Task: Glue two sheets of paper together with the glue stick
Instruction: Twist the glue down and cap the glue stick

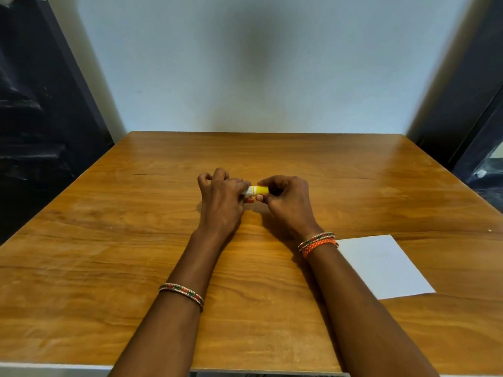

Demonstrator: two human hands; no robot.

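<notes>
A small glue stick (256, 190) with a yellow part and a white ribbed part lies level between both hands over the middle of the wooden table (109, 254). My left hand (221, 202) grips its white end with thumb and fingers. My right hand (289, 204) pinches its yellow end. White paper (381, 265) lies flat on the table near the right, beside my right forearm. I cannot tell whether it is one sheet or two stacked.
A pale wall (258, 63) rises right behind the table's far edge. Dark furniture (35, 118) stands to the left and a dark panel (468, 104) to the right. The table's near edge runs along the bottom of the view.
</notes>
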